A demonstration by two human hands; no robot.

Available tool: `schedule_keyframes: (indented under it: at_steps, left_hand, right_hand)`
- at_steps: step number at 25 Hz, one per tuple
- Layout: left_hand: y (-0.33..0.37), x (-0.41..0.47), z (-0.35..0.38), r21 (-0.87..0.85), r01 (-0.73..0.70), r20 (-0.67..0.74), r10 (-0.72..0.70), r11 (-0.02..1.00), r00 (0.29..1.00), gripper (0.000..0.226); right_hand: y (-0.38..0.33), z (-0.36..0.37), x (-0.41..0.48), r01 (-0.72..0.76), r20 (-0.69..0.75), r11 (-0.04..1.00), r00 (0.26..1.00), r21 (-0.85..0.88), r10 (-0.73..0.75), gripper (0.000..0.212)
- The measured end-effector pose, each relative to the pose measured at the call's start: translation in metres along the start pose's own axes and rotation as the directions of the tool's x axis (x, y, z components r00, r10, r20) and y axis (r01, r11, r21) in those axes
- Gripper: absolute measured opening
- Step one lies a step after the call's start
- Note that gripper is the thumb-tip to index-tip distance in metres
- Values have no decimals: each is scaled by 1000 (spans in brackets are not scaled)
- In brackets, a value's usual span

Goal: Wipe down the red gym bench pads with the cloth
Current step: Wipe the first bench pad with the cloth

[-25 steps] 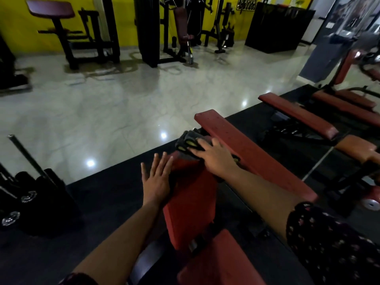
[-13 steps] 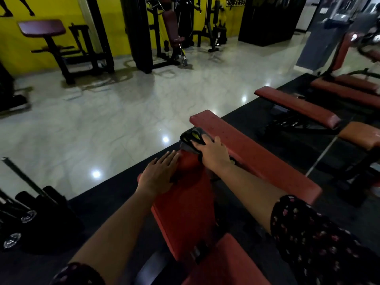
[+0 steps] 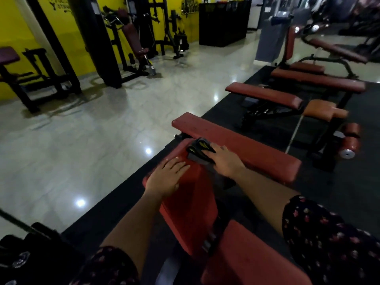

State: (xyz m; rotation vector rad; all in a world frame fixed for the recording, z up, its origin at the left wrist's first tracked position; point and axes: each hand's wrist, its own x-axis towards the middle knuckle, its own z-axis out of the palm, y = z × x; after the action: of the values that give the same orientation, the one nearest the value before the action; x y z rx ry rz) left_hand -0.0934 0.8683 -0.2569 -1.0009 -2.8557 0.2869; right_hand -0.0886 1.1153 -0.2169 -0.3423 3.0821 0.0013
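Press the cloth (image 3: 197,152) under the flat right hand (image 3: 226,163) and rub to the far edge of the red pad (image 3: 189,204). Steady the left edge with the left hand (image 3: 167,178), fingers straight and flat.

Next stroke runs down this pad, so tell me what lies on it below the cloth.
Only the left hand, flat on the left edge of the red pad, just below-left of the cloth under the right hand. Nothing else visible lies down the pad.
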Motion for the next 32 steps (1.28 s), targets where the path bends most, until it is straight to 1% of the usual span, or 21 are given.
schedule_keyframes:
  at_steps: [2,3,5,7,9,11,12,14,17,19,22,24,25,28,29,32]
  left_hand:
    - [0,-2,-1,40,-94,-13,95,995,995,71]
    - [1,-4,-2,30,-127,-31,128,991,991,72]
    - [2,-8,-4,20,-175,-64,176,984,982,74]
    - [9,-14,-1,22,-243,-101,244,970,965,74]
    - [25,-26,8,-16,-288,-62,287,957,956,72]
    - [47,-40,21,-56,-337,22,339,940,941,70]
    - [57,-48,28,-80,-353,60,358,932,932,70]
    - [78,-61,37,-112,-381,94,392,918,915,69]
    - [110,-66,30,-143,-435,73,448,889,891,69]
    - [134,-65,19,-168,-468,38,480,868,876,68]
    - [176,-70,2,-256,-430,7,446,866,895,69]
    - [210,-78,-2,-338,-371,15,399,865,917,69]
    - [226,-84,-1,-353,-358,19,389,864,921,70]
    - [261,-100,2,-347,-346,34,380,872,924,70]
    - [268,-105,3,-347,-321,35,354,881,934,70]
    - [280,-124,13,-377,-176,57,213,909,975,70]
  right_hand:
    - [1,-9,-18,36,48,992,998,-119,-30,57]
    - [1,-10,-30,21,66,987,998,-159,-10,53]
    - [0,-5,-57,-69,77,984,994,-166,82,46]
    - [-4,7,-89,-185,106,971,973,-152,203,45]
    - [-8,21,-125,-255,164,949,944,-186,285,48]
    - [-11,33,-165,-311,234,930,906,-196,352,48]
    - [-12,36,-184,-337,274,921,883,-193,381,48]
    - [-11,43,-224,-408,316,897,840,-171,442,46]
    - [-6,48,-270,-560,298,824,775,-85,557,43]
    - [-1,50,-297,-635,290,773,735,-25,613,43]
    - [13,51,-332,-662,306,749,706,-38,639,44]
    - [23,53,-356,-659,314,751,703,-53,638,44]
    - [27,57,-366,-652,315,755,706,-60,635,43]
    - [34,71,-396,-625,339,778,720,-63,606,39]
    - [37,76,-404,-610,344,790,730,-61,590,37]
    - [43,92,-419,-569,310,823,784,10,538,40]
